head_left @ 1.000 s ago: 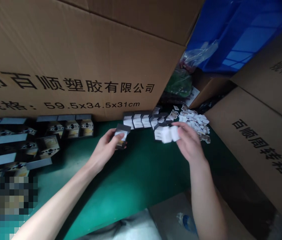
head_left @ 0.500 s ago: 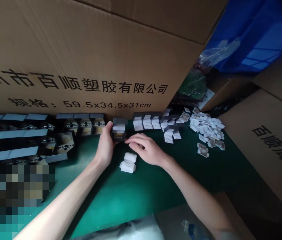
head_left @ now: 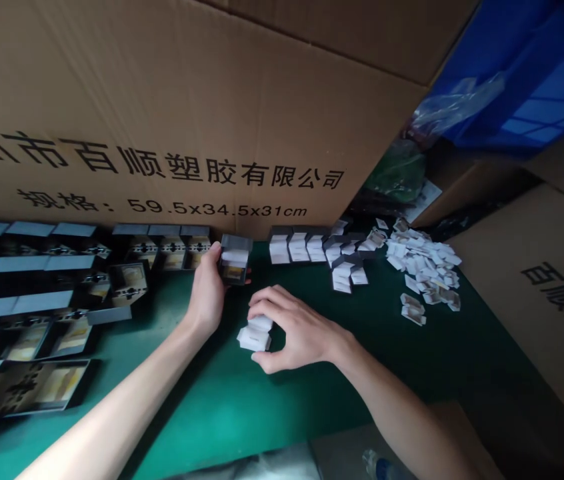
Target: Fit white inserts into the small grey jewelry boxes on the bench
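While the left hand (head_left: 208, 290) holds a small, open, dark rectangular box (head_left: 235, 259), fingers wrapped around it and thumb at its edge, the right hand (head_left: 305, 331), thumb and fingers spread, brackets a folded white piece (head_left: 255, 337) on the green worktop (head_left: 187, 427), contact unclear.

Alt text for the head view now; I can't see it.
The left hand holds a small open dark box while the right hand is spread open around a white folded piece on a green table. More open dark boxes fill the left; white-lined boxes and a heap of white pieces lie right. A large carton stands behind.
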`<state>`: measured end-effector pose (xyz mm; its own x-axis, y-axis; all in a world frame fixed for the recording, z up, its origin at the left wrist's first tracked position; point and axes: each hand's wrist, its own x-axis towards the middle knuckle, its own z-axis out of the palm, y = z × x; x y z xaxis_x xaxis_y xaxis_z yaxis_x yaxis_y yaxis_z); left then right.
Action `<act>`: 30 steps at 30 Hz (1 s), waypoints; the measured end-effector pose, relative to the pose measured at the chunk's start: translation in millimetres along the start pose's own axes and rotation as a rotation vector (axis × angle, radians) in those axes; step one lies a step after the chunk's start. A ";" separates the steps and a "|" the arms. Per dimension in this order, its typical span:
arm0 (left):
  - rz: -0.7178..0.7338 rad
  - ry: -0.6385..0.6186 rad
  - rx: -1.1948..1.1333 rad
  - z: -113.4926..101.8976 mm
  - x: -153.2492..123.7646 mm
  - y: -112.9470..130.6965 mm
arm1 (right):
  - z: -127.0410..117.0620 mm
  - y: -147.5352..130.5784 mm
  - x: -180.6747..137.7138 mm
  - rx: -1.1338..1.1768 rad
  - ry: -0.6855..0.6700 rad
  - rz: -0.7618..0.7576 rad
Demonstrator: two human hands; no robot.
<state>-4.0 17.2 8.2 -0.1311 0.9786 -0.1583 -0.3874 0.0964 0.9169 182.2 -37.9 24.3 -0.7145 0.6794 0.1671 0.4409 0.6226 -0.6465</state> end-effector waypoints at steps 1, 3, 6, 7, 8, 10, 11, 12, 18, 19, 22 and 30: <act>-0.002 0.001 0.002 0.0 0.1 -0.4 | 0.1 0.5 0.2 0.027 0.004 -0.025; -0.007 -0.002 0.009 0.1 0.0 -0.6 | 0.1 2.2 0.6 0.084 -0.001 -0.064; -0.012 -0.001 0.016 1.2 -0.9 0.5 | 0.3 5.4 0.5 0.116 -0.030 -0.090; -0.013 0.003 0.015 1.6 -1.2 1.1 | 0.5 6.3 0.3 0.116 -0.037 -0.088; -0.015 0.006 0.011 2.0 -1.5 1.8 | 0.7 6.9 0.0 0.113 -0.039 -0.083; -0.019 0.004 0.002 2.4 -1.9 2.8 | 0.8 7.7 -0.7 0.099 -0.032 -0.068; -0.021 -0.001 -0.001 2.5 -1.9 3.0 | 0.4 7.9 -1.0 0.084 -0.022 -0.058; -0.020 -0.008 -0.001 2.3 -1.8 3.1 | -0.3 8.1 -1.3 0.066 -0.010 -0.045; 0.000 -0.016 0.055 0.7 0.2 1.2 | -7.5 9.5 -1.3 0.038 0.025 0.124; 0.001 -0.015 0.056 0.6 0.6 0.9 | -8.2 9.6 -1.4 0.045 0.036 0.150; -0.005 -0.017 0.042 0.4 1.3 0.6 | -9.0 9.6 -1.9 0.054 0.088 0.155; -0.024 -0.007 0.046 0.4 0.3 -0.1 | -6.4 8.6 -3.1 0.014 0.069 0.124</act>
<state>-3.7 17.5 8.2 -0.1156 0.9773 -0.1776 -0.3477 0.1277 0.9289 191.7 -32.1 23.0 -0.6153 0.7765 0.1359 0.5158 0.5269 -0.6755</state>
